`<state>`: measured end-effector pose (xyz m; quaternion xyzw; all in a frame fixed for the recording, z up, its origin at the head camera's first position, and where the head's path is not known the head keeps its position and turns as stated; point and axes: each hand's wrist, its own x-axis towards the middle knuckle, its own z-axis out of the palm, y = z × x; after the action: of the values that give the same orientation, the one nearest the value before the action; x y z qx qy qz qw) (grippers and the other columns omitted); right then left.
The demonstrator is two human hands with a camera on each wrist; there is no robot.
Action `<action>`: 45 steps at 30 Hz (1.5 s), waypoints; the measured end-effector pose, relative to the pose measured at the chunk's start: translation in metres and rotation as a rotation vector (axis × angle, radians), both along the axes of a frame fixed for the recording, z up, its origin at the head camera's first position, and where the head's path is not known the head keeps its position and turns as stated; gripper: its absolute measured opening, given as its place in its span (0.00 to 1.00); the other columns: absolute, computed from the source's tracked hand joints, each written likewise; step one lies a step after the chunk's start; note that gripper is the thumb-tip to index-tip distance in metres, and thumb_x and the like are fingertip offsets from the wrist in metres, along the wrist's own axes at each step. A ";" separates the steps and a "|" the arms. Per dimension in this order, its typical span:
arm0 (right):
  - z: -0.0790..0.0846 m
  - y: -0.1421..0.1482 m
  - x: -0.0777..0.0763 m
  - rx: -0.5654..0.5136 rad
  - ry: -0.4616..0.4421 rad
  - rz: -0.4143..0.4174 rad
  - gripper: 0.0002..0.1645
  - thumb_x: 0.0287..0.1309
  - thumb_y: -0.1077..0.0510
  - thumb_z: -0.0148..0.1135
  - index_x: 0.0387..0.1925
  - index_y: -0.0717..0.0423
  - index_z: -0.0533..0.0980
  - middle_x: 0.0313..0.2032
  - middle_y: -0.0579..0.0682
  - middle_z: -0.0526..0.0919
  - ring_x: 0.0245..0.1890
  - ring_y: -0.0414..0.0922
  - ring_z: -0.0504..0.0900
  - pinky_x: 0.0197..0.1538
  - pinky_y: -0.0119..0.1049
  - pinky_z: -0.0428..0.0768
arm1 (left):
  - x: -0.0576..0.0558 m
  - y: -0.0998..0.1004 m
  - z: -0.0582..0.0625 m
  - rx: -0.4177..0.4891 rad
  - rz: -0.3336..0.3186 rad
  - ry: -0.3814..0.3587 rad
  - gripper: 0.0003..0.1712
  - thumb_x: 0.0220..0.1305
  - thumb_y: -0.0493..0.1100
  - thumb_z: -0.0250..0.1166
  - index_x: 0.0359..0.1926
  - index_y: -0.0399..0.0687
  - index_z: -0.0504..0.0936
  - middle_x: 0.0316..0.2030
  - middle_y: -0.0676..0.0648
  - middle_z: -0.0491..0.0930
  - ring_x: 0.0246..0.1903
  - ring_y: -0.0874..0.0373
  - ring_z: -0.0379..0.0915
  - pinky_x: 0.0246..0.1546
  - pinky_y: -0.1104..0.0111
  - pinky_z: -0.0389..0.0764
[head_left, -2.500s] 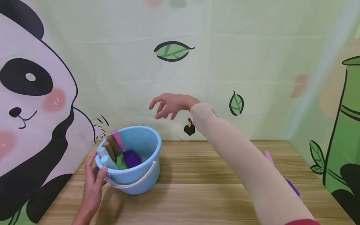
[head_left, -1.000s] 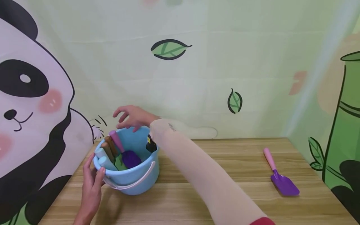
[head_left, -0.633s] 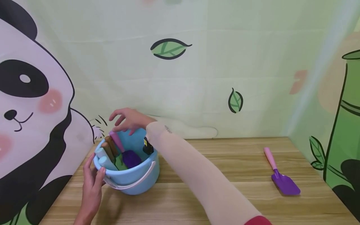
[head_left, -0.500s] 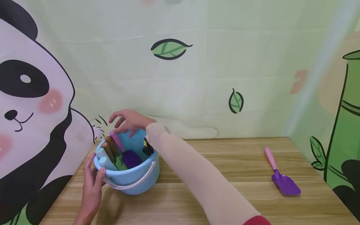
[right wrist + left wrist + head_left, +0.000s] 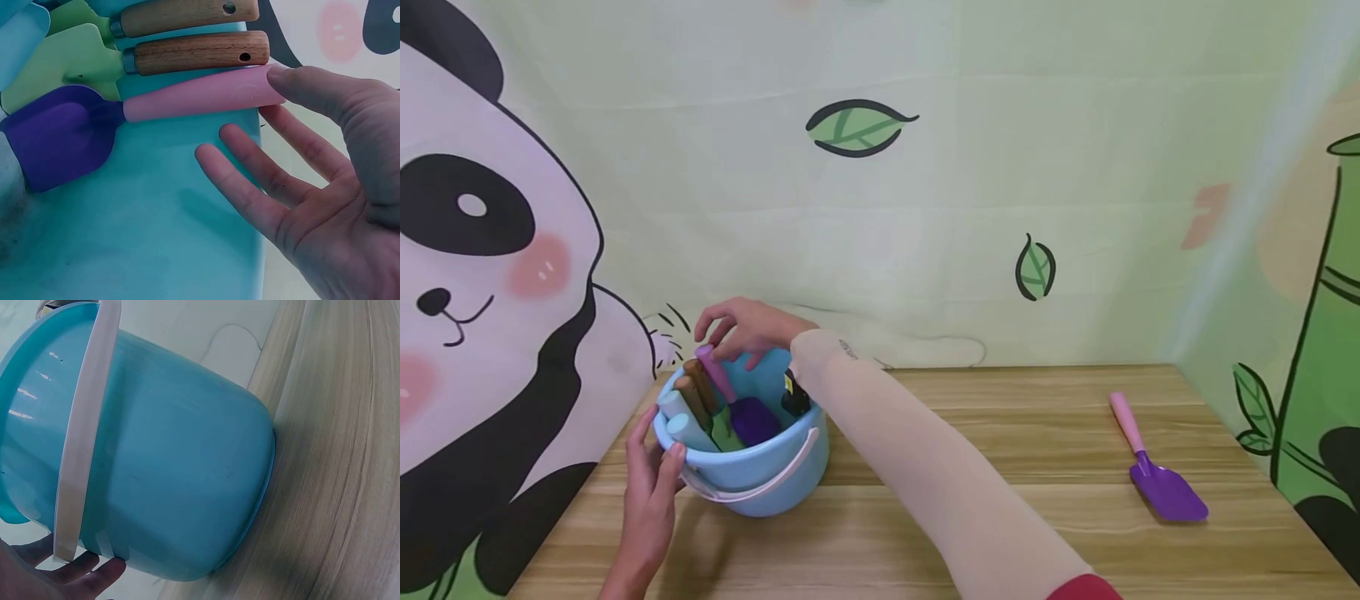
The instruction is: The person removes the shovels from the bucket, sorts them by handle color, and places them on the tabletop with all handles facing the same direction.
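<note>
The person's left hand (image 5: 651,492) curves round the bucket (image 5: 775,498) at its eight o'clock, fingers spread along the wall. The right hand (image 5: 748,327) reaches over the far rim at twelve, pinching the pink end of a purple shovel (image 5: 754,422) between thumb and finger, the other fingers loose. That shovel leans inside the bucket, grip toward eleven. Beside it, at ten, I see two brown handles (image 5: 696,392); between eight and nine, two pale blue handles (image 5: 688,430). Well apart, toward three, a second shovel (image 5: 1167,492) lies on the surface (image 5: 1037,425).
</note>
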<state>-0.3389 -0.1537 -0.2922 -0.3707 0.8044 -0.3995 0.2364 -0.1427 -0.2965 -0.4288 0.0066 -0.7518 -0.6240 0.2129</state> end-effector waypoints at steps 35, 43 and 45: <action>-0.006 -0.014 0.010 0.008 0.065 -0.034 0.13 0.64 0.68 0.68 0.43 0.48 0.76 0.49 0.50 0.80 0.40 0.46 0.84 0.40 0.44 0.87 | 0.000 0.001 0.001 -0.007 -0.003 -0.004 0.36 0.82 0.46 0.48 0.82 0.65 0.45 0.78 0.40 0.51 0.72 0.37 0.53 0.43 0.80 0.77; -0.006 -0.014 0.011 -0.016 0.057 -0.040 0.14 0.63 0.69 0.68 0.43 0.50 0.76 0.48 0.51 0.80 0.41 0.48 0.84 0.40 0.46 0.87 | 0.000 0.001 0.001 -0.001 0.003 0.029 0.35 0.81 0.43 0.48 0.82 0.62 0.47 0.77 0.40 0.53 0.71 0.44 0.56 0.43 0.79 0.78; -0.007 -0.014 0.011 -0.018 0.062 -0.036 0.13 0.63 0.68 0.68 0.43 0.50 0.76 0.48 0.51 0.80 0.40 0.47 0.84 0.40 0.45 0.87 | 0.000 0.000 0.000 -0.003 0.001 0.025 0.35 0.81 0.44 0.48 0.82 0.63 0.47 0.77 0.39 0.53 0.71 0.42 0.56 0.43 0.79 0.78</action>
<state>-0.3277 -0.1674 -0.2991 -0.3704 0.8143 -0.3992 0.2009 -0.1423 -0.2966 -0.4292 -0.0011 -0.7501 -0.6228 0.2226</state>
